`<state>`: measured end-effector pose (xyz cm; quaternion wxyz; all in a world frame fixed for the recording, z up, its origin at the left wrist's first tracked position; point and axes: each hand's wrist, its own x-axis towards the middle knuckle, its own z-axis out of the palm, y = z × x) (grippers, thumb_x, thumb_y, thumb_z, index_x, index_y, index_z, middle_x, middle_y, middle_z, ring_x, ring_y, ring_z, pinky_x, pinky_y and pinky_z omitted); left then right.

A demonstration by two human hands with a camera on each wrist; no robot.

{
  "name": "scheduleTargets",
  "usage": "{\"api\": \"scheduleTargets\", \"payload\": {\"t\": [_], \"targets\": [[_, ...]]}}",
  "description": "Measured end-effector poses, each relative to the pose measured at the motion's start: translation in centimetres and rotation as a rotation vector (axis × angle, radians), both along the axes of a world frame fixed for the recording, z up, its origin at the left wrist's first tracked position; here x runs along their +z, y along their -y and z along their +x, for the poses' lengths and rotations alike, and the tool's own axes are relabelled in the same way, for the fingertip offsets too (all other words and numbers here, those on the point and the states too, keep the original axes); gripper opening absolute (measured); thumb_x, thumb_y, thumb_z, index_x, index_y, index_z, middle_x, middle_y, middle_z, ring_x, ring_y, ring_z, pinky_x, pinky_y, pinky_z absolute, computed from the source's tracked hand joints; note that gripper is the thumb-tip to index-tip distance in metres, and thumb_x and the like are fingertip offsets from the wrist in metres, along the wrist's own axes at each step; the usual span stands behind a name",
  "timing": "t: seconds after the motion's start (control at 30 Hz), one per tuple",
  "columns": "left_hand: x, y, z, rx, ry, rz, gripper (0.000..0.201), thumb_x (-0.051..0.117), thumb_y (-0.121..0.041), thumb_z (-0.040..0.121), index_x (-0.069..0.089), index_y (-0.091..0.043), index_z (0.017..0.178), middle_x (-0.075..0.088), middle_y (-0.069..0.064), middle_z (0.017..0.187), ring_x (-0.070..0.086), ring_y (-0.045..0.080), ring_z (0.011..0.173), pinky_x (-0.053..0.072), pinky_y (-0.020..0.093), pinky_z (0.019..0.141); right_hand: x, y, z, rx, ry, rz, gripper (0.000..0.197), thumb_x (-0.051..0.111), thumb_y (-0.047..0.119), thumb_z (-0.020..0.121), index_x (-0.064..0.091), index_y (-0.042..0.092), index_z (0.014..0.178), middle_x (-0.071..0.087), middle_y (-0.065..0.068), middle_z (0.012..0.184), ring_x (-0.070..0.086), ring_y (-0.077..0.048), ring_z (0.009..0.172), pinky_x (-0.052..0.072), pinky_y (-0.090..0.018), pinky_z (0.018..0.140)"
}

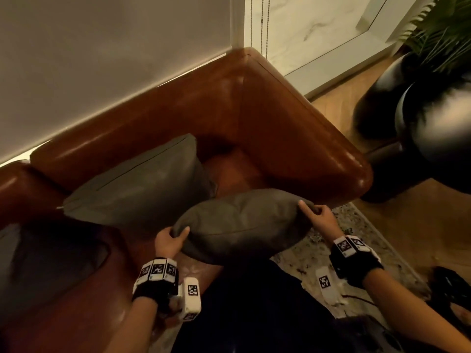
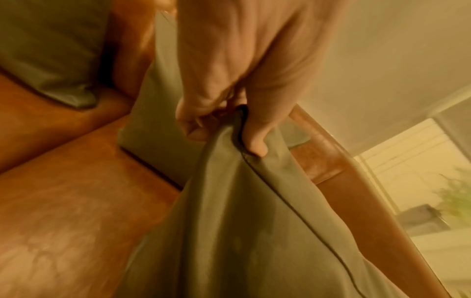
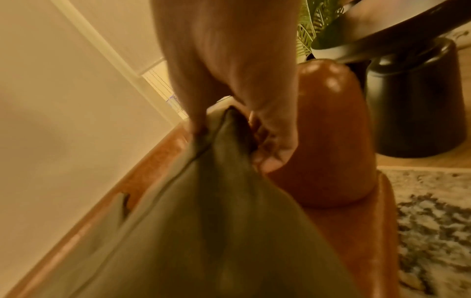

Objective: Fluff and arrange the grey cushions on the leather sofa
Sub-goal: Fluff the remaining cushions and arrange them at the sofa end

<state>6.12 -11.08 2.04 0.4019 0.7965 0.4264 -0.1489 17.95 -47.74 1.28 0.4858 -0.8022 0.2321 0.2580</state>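
Warm lamplight falls over a brown leather sofa (image 1: 280, 138) set against a pale wall (image 1: 102, 59), seen from above by a person standing at its right end. Nearest the camera, the left hand (image 1: 169, 242) pinches one corner of a grey cushion (image 1: 244, 225), thumb on top and the other fingers curled beneath; the left wrist view shows the fabric bunched between thumb (image 2: 254, 139) and fingers. The right hand (image 1: 322, 217) grasps the opposite corner in the same way, thumb lying along the top, the cloth gathered to a point in the right wrist view. Held between the two grips, the cushion hangs in front of the seat, its plump middle bulging upward; whether its lower edge touches the seat cannot be told. Just beyond the left grip, a second grey cushion (image 1: 142, 184) leans against the backrest, tilted. Beyond the right grip rises the rounded armrest (image 1: 351, 169), and past that stands a black round side table (image 1: 433, 128) with a green plant (image 1: 438, 29) behind it. Under the right forearm lies a speckled rug (image 1: 377, 238) on the wooden floor (image 1: 420, 212).
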Motion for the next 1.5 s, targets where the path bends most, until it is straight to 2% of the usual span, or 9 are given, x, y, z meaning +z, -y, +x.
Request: {"api": "scheduleTargets", "payload": {"t": [0.23,0.53,0.77,0.9,1.0,1.13,1.2,1.4,1.5], "targets": [[0.0,-1.9,-0.2,-0.029,0.071,-0.036,0.032,0.066,-0.022,0.084,0.067,0.006,0.098,0.069,0.022,0.098,0.063,0.033,0.099,0.046,0.038,0.085,1.3,-1.2,2.0,-0.194,0.01,0.2,0.034,0.067,0.012,0.083,0.062,-0.001,0.114,0.067,-0.01,0.089,0.063,-0.025,0.079,0.053,-0.036,0.075],[1.5,-2.6,-0.3,0.033,0.177,0.018,0.031,0.057,-0.025,0.09,0.067,0.002,0.1,0.068,0.025,0.102,0.062,0.035,0.103,0.044,0.036,0.084,5.5,-7.7,-1.1,0.251,0.52,-0.323,0.02,0.056,0.021,0.092,0.065,0.005,0.082,0.06,-0.005,0.075,0.055,-0.017,0.07,0.038,-0.021,0.064],[4.5,-2.1,1.9,-0.033,0.37,0.154,0.032,0.069,-0.029,0.081,0.063,0.001,0.072,0.062,0.014,0.068,0.06,0.028,0.072,0.039,0.029,0.067,4.5,-2.2,0.2,0.12,0.243,-0.423,0.03,0.057,0.024,0.092,0.067,-0.004,0.094,0.066,-0.023,0.093,0.061,-0.035,0.091,0.04,-0.031,0.071],[6.3,4.6,5.0,-0.21,0.454,0.036,0.037,0.071,-0.037,0.078,0.051,-0.012,0.058,0.048,-0.001,0.051,0.044,0.011,0.049,0.032,0.024,0.056,5.2,-4.2,0.5,0.623,0.256,-0.539,0.097,0.061,0.067,0.072,0.026,0.017,0.147,0.03,-0.014,0.146,0.029,-0.034,0.135,0.033,-0.051,0.107],[8.7,11.4,7.5,-0.409,0.508,-0.052,0.039,0.066,-0.042,0.079,0.051,-0.012,0.058,0.045,-0.004,0.05,0.043,0.011,0.051,0.035,0.03,0.057,7.0,-8.5,-0.7,0.956,0.264,-0.222,0.114,0.061,0.076,0.058,0.011,0.029,0.149,0.011,-0.002,0.158,0.008,-0.022,0.146,0.014,-0.056,0.112],[9.9,11.8,8.8,-0.434,0.523,-0.445,0.027,0.054,-0.025,0.092,0.071,-0.008,0.081,0.067,-0.005,0.071,0.06,-0.005,0.067,0.048,0.019,0.075,6.2,-6.4,0.1,0.671,0.481,-0.206,0.02,0.069,0.013,0.077,0.065,0.016,0.096,0.071,-0.012,0.099,0.066,-0.03,0.096,0.047,-0.043,0.084],[8.7,7.2,8.1,-0.331,0.485,-0.402,0.027,0.049,-0.023,0.095,0.072,-0.009,0.091,0.071,-0.004,0.088,0.063,-0.007,0.083,0.046,0.016,0.083,6.7,-4.6,0.4,0.644,0.53,-0.227,0.024,0.069,0.001,0.075,0.063,0.024,0.077,0.07,-0.006,0.074,0.068,-0.022,0.072,0.048,-0.038,0.065],[-0.3,-4.2,3.1,-0.118,-0.247,-0.084,0.069,0.045,-0.053,0.09,0.043,-0.001,0.135,0.046,0.022,0.14,0.04,0.035,0.133,0.031,0.039,0.112,14.9,-4.2,2.1,0.419,0.507,0.235,0.021,0.074,0.037,0.067,0.072,0.017,0.071,0.073,0.006,0.076,0.065,-0.002,0.071,0.052,-0.019,0.068],[0.0,-3.8,4.0,-0.088,-0.076,-0.227,0.041,0.053,-0.045,0.089,0.069,-0.008,0.082,0.068,0.019,0.096,0.062,0.034,0.108,0.047,0.04,0.088,16.4,-2.2,4.3,0.282,0.463,0.309,0.052,0.077,0.061,0.055,0.073,0.018,0.084,0.073,0.002,0.084,0.067,-0.007,0.078,0.054,-0.021,0.074]]}}
